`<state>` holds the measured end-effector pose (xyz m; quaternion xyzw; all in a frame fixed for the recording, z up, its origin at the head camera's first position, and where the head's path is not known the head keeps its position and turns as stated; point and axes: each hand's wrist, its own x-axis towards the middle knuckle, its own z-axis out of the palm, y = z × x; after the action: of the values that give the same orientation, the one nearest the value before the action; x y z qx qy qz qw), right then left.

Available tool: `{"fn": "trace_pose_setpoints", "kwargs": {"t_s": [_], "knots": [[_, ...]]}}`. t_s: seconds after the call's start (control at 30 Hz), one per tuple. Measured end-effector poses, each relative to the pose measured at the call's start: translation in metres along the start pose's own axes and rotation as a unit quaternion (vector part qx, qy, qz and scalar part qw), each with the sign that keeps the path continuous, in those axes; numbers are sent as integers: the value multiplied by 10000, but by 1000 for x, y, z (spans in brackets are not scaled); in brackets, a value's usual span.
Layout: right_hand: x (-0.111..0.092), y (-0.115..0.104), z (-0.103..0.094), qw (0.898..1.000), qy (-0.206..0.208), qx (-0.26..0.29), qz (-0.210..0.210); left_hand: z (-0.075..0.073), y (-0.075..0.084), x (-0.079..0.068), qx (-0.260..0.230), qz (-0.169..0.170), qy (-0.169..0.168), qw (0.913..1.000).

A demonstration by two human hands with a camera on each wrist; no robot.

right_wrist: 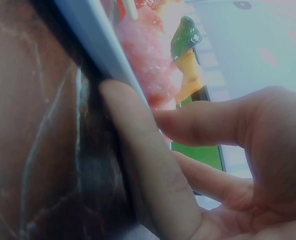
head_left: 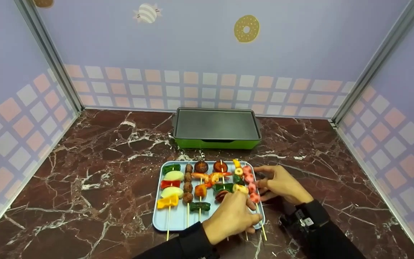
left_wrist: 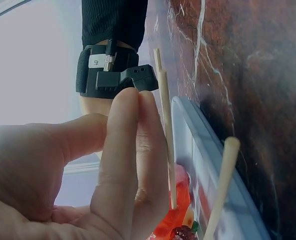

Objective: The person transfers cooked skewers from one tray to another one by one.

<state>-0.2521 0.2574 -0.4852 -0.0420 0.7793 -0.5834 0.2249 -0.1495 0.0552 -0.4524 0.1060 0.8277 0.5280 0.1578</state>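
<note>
A pale blue tray (head_left: 160, 219) holds several toy food skewers. My right hand (head_left: 282, 183) grips its right edge; in the right wrist view one finger (right_wrist: 148, 160) lies along the outer wall and the thumb meets the rim from inside. Beside them is a skewer of pink balls (head_left: 249, 178). My left hand (head_left: 234, 216) hovers low over the tray's near right part, covering some sticks. In the left wrist view its extended fingers (left_wrist: 120, 155) lie alongside a wooden stick (left_wrist: 167, 135), with nothing showing between fingers and thumb. A second stick (left_wrist: 222, 187) runs nearer the camera.
Behind the tray stands a green grill (head_left: 217, 144) with a dark flat plate (head_left: 217, 124). On the tray's left are a pepper and onion skewer (head_left: 171, 192) and a brown ball skewer (head_left: 188, 187). Stick ends overhang the near rim. Walls enclose the dark marbled table (head_left: 102, 190).
</note>
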Motion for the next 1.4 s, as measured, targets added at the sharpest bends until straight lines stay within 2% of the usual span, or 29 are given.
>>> {"fn": "trace_pose_setpoints", "kwargs": {"t_s": [0.33, 0.57, 0.7, 1.0, 1.17, 1.4], "knots": [[1, 0, 0, 9999, 108, -44, 87, -4, 0, 2, 430, 463, -125, 9979], [1, 1, -1, 9999, 120, -82, 45, -9, 2, 5, 1151, 1064, 75, 9876], [1, 1, -1, 9998, 162, -124, 52, -13, 4, 6, 1212, 1282, 165, 9842], [1, 2, 0, 9998, 148, -73, 140, -21, 5, 5, 1646, 1344, 422, 9763], [2, 3, -2, 9998, 124, -112, 96, -27, 6, 6, 1641, 1380, 441, 9757], [2, 3, -3, 9999, 101, -17, 137, -40, 9, 9, 2006, 1643, 740, 9630]]}}
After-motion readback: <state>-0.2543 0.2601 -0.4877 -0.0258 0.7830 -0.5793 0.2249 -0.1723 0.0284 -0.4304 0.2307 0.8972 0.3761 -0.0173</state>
